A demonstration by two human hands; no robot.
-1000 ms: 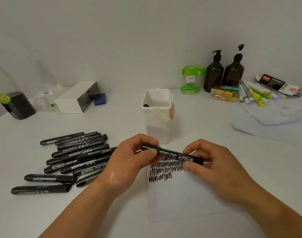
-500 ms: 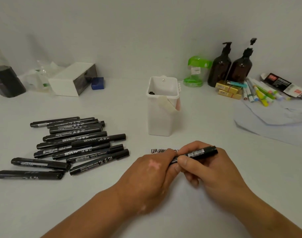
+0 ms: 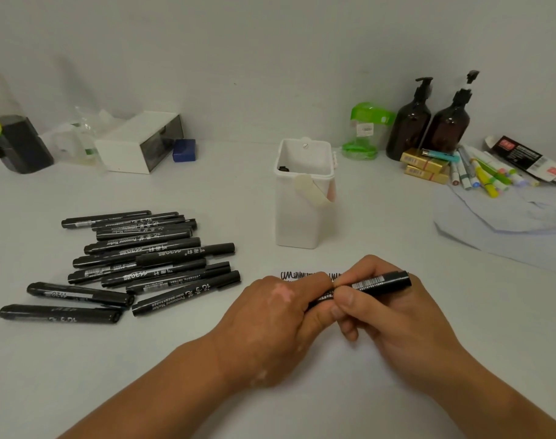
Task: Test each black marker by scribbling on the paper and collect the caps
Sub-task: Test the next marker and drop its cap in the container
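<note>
Black marker point(image 3: 381, 283): held between both hands, barrel tilted, its rear end up and to the right, barcode label facing up; front end hidden inside the left hand.
Right hand point(image 3: 393, 327): thumb and forefinger pinch the mid-barrel, the other fingers curled under it.
Left hand point(image 3: 270, 318): back of hand up, fingers closed round the marker's lower end; whether they sit on cap or barrel cannot be told.
Hands together: fingertips touching at the marker, low over the sheet.
Paper point(image 3: 343, 372): white sheet lying under and between the wrists; edges hard to pick out against the white desk point(image 3: 80, 375).
Scribble point(image 3: 297, 275): one black zigzag row just beyond the left-hand knuckles, partly covered by the fingers.
Marker pile point(image 3: 150, 258): a loose heap of black permanent markers left of the left hand, lying flat, mostly parallel, some overlapping; two lie apart at the near-left edge.
White container point(image 3: 303, 213): upright, open-topped, straight beyond the hands; a small dark piece point(image 3: 283, 169) shows inside near the rim, a strip of tape point(image 3: 309, 188) hangs over the front edge.
Far right, beyond the right hand: two amber pump bottles point(image 3: 409, 128), a green clear dispenser point(image 3: 363, 131), yellow boxes point(image 3: 425, 163), coloured highlighters point(image 3: 485, 175), loose sheets point(image 3: 504, 223).
Far left, beyond the pile: white box point(image 3: 140, 142) with a blue block point(image 3: 184, 150) just beside it.
</note>
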